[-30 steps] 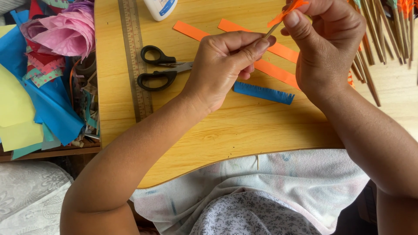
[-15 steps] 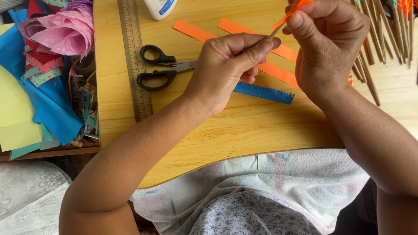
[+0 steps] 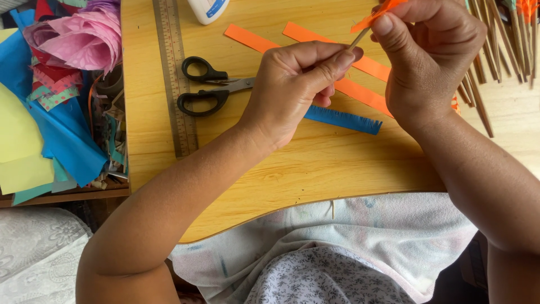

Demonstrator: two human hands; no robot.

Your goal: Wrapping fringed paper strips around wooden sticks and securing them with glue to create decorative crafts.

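My left hand (image 3: 298, 84) pinches the lower end of a thin wooden stick (image 3: 358, 39) between thumb and fingers. My right hand (image 3: 427, 56) holds the stick's upper end together with a strip of orange paper (image 3: 372, 16) wound at its tip. Both hands hover over a light wooden table (image 3: 315, 169). Under them lie two orange paper strips (image 3: 360, 90) and a blue fringed paper strip (image 3: 343, 119). Black-handled scissors (image 3: 208, 87) lie just left of my left hand.
A metal ruler (image 3: 174, 79) lies along the table's left side. A white glue bottle (image 3: 207, 8) stands at the far edge. Crumpled pink, blue and yellow paper (image 3: 56, 84) is piled at the left. Several wooden sticks (image 3: 495, 62) lie at the right.
Both hands have stayed nearly in place. My left fingers have shifted slightly on the stick.
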